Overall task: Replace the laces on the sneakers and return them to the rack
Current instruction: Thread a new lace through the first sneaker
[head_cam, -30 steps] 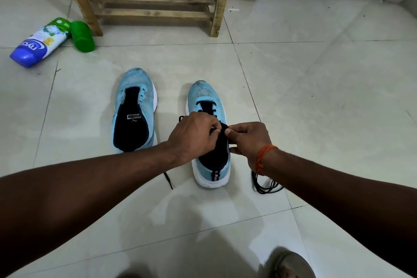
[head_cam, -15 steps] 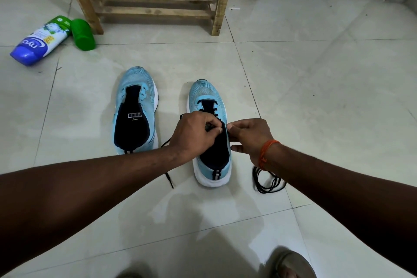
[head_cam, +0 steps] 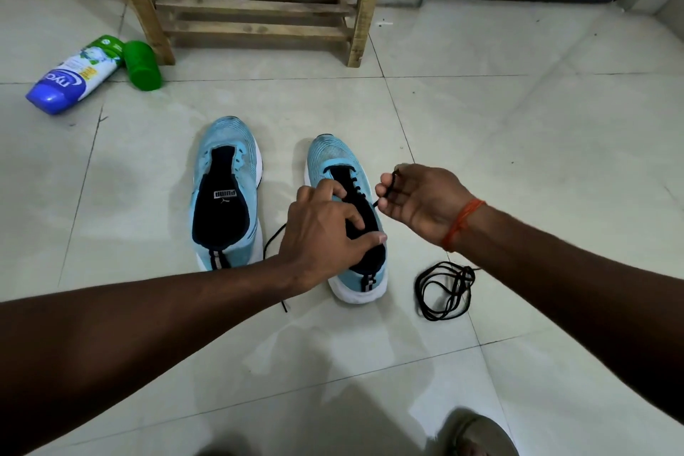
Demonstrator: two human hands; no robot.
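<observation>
Two light-blue sneakers stand side by side on the tiled floor (head_cam: 518, 167), toes toward 12 o'clock, near the picture's centre.

1. First sneaker (head_cam: 225, 192): at 9 o'clock of its pair, apart from both hands. It has a black lining, and the label on its tongue reads PUMA.
2. Second sneaker (head_cam: 329, 157): just beside the first, at its 3 o'clock. A black lace (head_cam: 393, 184) is threaded across its upper eyelets near the toe.
3. Left hand (head_cam: 325, 233): lies on top of the second sneaker. Its fingers are bent over the throat and grip the upper, and its thumb reaches across the opening.
4. Right hand (head_cam: 422, 204): raised at 3 o'clock of the second sneaker, palm turned up. It pinches the black lace between thumb and curled fingers, and the lace runs down from it to the eyelets. An orange thread (head_cam: 460, 224) circles the wrist.
5. Loose lace end (head_cam: 273, 242): on the floor at 8 o'clock of the second sneaker, passing under the left forearm. Whether it belongs to the threaded lace cannot be told.
6. Coiled black lace (head_cam: 444, 289): on the floor at 4 o'clock of the second sneaker, apart from it.
7. Wooden rack (head_cam: 259, 4): at 12 o'clock, against the wall.
8. Blue and white bottle (head_cam: 74, 74): lying on its side at 10 o'clock. A green cap (head_cam: 142, 65) touches it, near the rack's leg.
</observation>
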